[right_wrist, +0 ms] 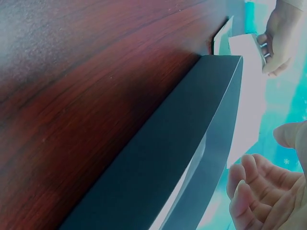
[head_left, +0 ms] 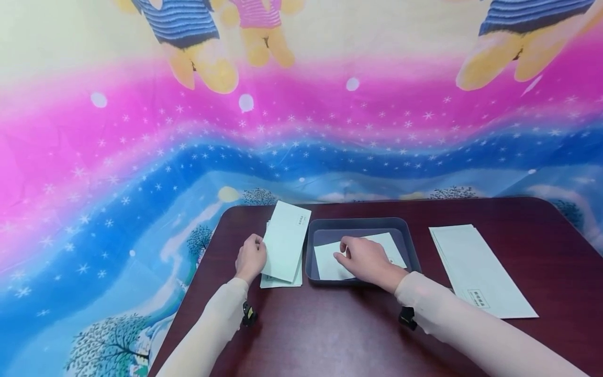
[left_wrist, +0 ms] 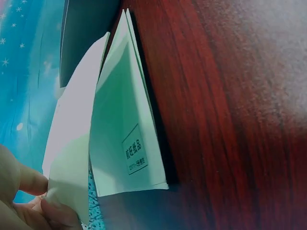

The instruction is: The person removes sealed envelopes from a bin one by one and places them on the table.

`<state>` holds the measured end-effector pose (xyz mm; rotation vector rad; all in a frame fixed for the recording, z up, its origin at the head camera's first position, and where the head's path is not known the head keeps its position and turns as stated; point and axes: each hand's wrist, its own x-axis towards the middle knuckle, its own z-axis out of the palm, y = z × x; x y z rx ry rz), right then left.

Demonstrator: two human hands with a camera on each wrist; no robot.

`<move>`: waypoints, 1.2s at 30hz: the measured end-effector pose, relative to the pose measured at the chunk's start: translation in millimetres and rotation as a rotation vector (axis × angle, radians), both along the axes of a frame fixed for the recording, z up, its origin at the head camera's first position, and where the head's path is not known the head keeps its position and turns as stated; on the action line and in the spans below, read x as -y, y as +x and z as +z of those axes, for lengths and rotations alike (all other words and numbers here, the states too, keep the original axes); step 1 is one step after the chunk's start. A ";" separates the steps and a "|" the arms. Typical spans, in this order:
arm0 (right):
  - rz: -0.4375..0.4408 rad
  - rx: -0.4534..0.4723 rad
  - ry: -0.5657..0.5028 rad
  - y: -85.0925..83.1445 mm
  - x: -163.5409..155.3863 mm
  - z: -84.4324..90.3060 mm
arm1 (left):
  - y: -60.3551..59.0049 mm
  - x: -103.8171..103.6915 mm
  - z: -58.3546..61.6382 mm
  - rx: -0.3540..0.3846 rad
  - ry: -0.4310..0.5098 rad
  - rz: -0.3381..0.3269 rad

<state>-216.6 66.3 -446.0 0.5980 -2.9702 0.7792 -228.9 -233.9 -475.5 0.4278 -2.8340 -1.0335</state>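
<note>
My left hand [head_left: 252, 256] pinches the left edge of a pale green envelope [head_left: 286, 241] and holds it tilted up above a small stack of envelopes [head_left: 282, 281]. The left wrist view shows my fingertips [left_wrist: 48, 211] on the lifted envelope [left_wrist: 72, 158], with the stack [left_wrist: 124, 134] beneath it. My right hand [head_left: 365, 259] is inside a grey tray [head_left: 358, 224], resting on white envelopes [head_left: 327, 264] that lie in it. In the right wrist view its fingers [right_wrist: 259, 191] are loosely curled with nothing between them, just past the tray wall [right_wrist: 182, 143].
More pale envelopes [head_left: 476, 269] lie in a stack on the right of the dark red table [head_left: 330, 324]. A colourful printed cloth [head_left: 141, 157] hangs behind and to the left of the table. The table's front part is bare wood.
</note>
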 end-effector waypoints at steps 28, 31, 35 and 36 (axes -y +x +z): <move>0.009 0.012 0.018 2.7 11.7 -6.1 | 6.7 5.9 -9.9 0.056 0.003 0.025; 0.010 0.016 0.020 2.8 11.8 -6.7 | 7.4 5.4 -9.5 0.058 0.003 0.026; 0.012 0.018 0.019 3.0 11.0 -7.7 | 8.0 5.5 -10.2 0.062 -0.009 0.025; 0.012 0.015 0.019 3.1 10.6 -7.7 | 7.9 5.5 -10.7 0.063 -0.010 0.024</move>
